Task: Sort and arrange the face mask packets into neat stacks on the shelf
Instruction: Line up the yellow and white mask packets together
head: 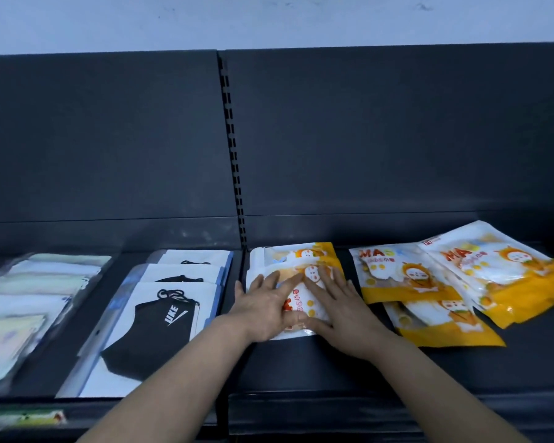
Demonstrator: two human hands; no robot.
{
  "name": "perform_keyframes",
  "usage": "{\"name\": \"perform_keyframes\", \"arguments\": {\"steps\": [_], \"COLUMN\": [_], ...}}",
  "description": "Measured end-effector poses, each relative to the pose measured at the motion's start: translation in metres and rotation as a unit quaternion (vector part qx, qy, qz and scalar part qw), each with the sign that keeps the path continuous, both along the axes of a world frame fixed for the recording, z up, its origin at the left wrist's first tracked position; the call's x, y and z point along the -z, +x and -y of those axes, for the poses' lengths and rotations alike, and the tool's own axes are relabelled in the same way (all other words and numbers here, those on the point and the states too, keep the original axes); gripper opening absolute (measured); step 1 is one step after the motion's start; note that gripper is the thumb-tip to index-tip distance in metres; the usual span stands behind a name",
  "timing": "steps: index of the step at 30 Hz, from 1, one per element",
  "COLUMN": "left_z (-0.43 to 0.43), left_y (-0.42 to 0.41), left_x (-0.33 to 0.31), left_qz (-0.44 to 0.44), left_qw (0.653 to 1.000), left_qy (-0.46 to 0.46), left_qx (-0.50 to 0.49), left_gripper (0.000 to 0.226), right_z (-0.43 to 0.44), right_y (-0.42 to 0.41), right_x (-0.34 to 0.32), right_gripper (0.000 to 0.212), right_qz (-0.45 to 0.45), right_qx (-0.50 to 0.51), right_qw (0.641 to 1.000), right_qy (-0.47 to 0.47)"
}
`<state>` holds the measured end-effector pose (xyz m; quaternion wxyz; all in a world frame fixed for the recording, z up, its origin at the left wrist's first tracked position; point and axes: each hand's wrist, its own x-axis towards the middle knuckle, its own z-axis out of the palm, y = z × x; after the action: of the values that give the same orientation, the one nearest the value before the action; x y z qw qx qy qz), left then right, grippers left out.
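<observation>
A stack of white-and-yellow mask packets (301, 260) lies on the dark shelf (301, 359) just right of the centre post. My left hand (264, 305) and my right hand (339, 305) both rest flat on its top packet, fingers spread, not gripping. To the right, three more yellow packets (429, 282) lie loose and overlapping at angles. Left of the post sits a row of white packets with black masks (163, 318). Pale packets (29, 302) lie at the far left.
The slotted upright post (234, 174) divides the shelf's dark back panel. A price label strip (29, 417) runs along the front edge at lower left. Bare shelf shows in front of the yellow packets, around (461, 372).
</observation>
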<state>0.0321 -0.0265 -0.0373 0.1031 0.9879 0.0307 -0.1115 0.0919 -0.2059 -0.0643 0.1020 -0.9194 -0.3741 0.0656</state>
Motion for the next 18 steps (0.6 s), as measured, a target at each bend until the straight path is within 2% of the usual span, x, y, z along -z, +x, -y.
{"name": "perform_keyframes", "arguments": {"steps": [3,6,9,12,16,18], "left_z": [-0.003,-0.005,-0.001,0.010,0.034,0.044], "left_y": [0.005,0.007,0.010,0.018,0.032,0.039], "left_x": [-0.001,-0.001,-0.008,-0.021,-0.032,-0.033], "left_qz": [-0.007,-0.012,-0.005,0.001,0.054,0.095], "left_qw": [1.000,1.000,1.000,0.999,0.994,0.990], "left_qy": [-0.009,-0.017,-0.005,-0.041,-0.099,-0.103], "left_qx": [-0.004,-0.003,0.000,0.002,-0.003,-0.007], "left_gripper": [0.072,0.072,0.074,0.077,0.072,0.065], "right_z": [0.005,0.019,0.040,0.063,0.089,0.098], "right_y": [0.008,0.020,0.029,0.026,0.012,0.009], "right_x": [-0.016,-0.027,-0.021,-0.012,-0.009,-0.013], "right_gripper": [0.070,0.057,0.059,0.059,0.055,0.064], "right_qz": [-0.028,0.052,0.035,0.032,0.077,0.095], "right_qx": [0.030,0.154,0.250,0.263,0.281,0.317], "right_qw": [0.998,0.986,0.967,0.962,0.956,0.944], "right_qy": [0.036,0.034,-0.034,-0.063,-0.033,-0.014]}}
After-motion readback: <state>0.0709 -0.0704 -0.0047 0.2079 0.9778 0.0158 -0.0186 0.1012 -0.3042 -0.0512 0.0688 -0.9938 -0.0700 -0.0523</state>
